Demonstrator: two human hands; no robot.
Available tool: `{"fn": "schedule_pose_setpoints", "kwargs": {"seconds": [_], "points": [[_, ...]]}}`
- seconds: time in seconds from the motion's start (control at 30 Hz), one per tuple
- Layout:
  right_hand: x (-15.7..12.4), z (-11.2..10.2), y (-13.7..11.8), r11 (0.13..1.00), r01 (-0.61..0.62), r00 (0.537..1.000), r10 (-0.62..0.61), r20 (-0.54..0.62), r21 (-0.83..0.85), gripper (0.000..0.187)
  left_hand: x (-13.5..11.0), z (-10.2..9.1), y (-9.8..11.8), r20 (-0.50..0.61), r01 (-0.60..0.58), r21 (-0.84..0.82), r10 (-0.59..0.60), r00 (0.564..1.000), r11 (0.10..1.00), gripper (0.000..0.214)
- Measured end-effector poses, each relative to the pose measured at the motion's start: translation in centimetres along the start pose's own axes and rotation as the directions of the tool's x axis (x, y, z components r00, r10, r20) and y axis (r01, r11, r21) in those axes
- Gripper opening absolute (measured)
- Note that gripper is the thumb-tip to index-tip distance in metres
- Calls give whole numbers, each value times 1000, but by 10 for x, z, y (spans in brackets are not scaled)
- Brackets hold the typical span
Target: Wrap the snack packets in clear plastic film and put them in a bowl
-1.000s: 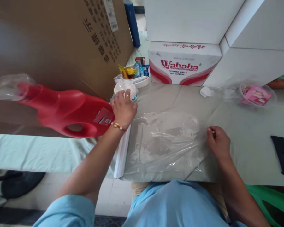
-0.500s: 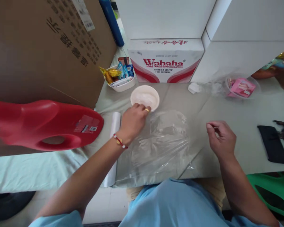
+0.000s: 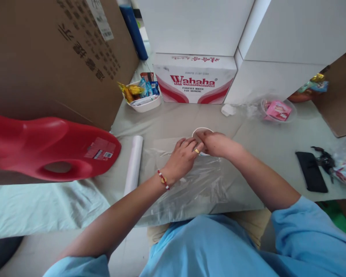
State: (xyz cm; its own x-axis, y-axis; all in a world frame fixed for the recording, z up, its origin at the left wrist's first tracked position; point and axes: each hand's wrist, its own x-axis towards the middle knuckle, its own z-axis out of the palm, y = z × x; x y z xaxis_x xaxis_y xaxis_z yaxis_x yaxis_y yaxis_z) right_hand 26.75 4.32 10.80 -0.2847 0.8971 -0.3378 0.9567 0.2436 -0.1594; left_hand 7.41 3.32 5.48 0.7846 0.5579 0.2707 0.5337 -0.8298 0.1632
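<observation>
A small white bowl (image 3: 196, 132) stands at the far edge of a sheet of clear plastic film (image 3: 190, 184) spread on the table. Both hands meet over it and hide most of it. My left hand (image 3: 182, 157), with a ring and a beaded bracelet, curls its fingers against the bowl's near rim. My right hand (image 3: 216, 143) lies across the bowl from the right, fingers closed on its side. A white roll of film (image 3: 133, 164) lies just left of the sheet.
A red jug (image 3: 49, 148) lies on its side at the left below a big cardboard box (image 3: 54, 57). Behind are a snack tray (image 3: 145, 100), a Wahaha carton (image 3: 194, 79) and a clear dish with a pink packet (image 3: 276, 110). A black phone (image 3: 310, 171) lies at the right.
The bowl has been brought from the back onto the film's far edge. My right hand has swung left from the film's right side and joined my left hand on the bowl.
</observation>
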Motion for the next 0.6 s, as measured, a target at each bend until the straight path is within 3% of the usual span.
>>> {"fn": "schedule_pose_setpoints", "kwargs": {"seconds": [0.13,0.2,0.3,0.37,0.47,0.53,0.6], "points": [[12,-7,-10,997,-70,975,76,208,-39,39,-10,14,-6,-54,71,-162,-81,995,984,55],[13,-6,-9,996,-86,973,90,212,-31,28,-13,19,-8,-105,73,-227,-99,990,971,61],[4,6,4,988,-51,997,59,-50,149,26,-16,22,-8,-186,64,-290,-122,975,955,74],[-8,16,17,930,42,957,67,-282,365,27,-15,20,-5,-213,41,-297,-108,971,954,80],[-20,23,47,777,191,813,217,-540,600,32,-11,15,0,-233,36,-283,-105,967,959,84],[-19,19,75,751,165,652,403,-642,639,38,-9,10,2,-259,45,-263,-115,959,964,82],[-8,11,111,790,27,471,530,-705,612,45,-10,3,4,-286,51,-236,-120,951,970,77]]}}
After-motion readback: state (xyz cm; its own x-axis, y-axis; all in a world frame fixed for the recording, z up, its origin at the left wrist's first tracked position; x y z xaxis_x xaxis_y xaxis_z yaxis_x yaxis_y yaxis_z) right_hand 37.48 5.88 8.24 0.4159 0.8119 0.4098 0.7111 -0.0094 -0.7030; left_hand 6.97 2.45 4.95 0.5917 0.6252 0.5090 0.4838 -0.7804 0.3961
